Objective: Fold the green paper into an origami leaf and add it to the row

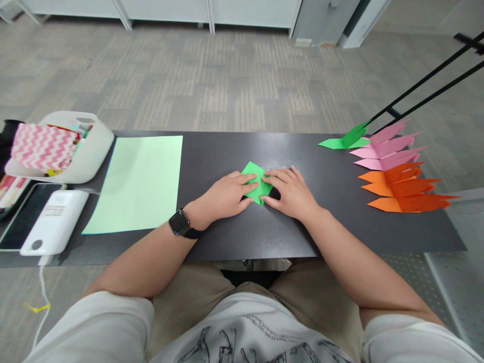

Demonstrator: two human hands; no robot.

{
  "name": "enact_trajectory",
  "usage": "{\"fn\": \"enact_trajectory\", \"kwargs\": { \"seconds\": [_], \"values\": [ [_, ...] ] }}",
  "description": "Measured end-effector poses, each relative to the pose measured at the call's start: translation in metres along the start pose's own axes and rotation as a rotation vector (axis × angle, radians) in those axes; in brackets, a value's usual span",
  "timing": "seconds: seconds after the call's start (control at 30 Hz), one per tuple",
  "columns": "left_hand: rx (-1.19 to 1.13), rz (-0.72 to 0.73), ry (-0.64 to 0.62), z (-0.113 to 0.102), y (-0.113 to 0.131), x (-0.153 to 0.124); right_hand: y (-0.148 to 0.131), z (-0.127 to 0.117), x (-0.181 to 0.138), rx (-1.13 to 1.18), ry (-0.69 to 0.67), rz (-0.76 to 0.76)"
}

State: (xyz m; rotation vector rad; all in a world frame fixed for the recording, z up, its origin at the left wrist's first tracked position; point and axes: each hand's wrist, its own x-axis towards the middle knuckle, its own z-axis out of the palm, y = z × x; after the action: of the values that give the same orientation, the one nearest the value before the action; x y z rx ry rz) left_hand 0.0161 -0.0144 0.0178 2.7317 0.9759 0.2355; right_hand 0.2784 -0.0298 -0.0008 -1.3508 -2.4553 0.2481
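A small folded green paper (257,185) lies on the dark table (287,237) in front of me. My left hand (226,194), with a black watch on its wrist, presses on the paper's left side with fingers curled over it. My right hand (289,191) presses on the right side, fingertips meeting the left hand's over the fold. Both hands hold the paper flat against the table.
A light green sheet (138,181) lies to the left. Further left stand a white basket (88,151) with patterned papers, a white power bank (55,222) and a phone (22,214). Folded green, pink and orange paper pieces (393,171) are lined up at the right edge.
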Motion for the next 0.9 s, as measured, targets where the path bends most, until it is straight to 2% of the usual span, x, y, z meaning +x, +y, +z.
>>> {"fn": "enact_trajectory", "kwargs": {
  "seconds": [0.7, 0.9],
  "values": [
    [-0.003, -0.027, -0.021, -0.001, 0.0, -0.001, 0.004, -0.01, -0.005, 0.026, -0.093, -0.061],
    [0.006, -0.024, -0.018, -0.004, 0.001, -0.001, 0.005, -0.007, -0.001, 0.05, -0.037, -0.031]
  ]
}}
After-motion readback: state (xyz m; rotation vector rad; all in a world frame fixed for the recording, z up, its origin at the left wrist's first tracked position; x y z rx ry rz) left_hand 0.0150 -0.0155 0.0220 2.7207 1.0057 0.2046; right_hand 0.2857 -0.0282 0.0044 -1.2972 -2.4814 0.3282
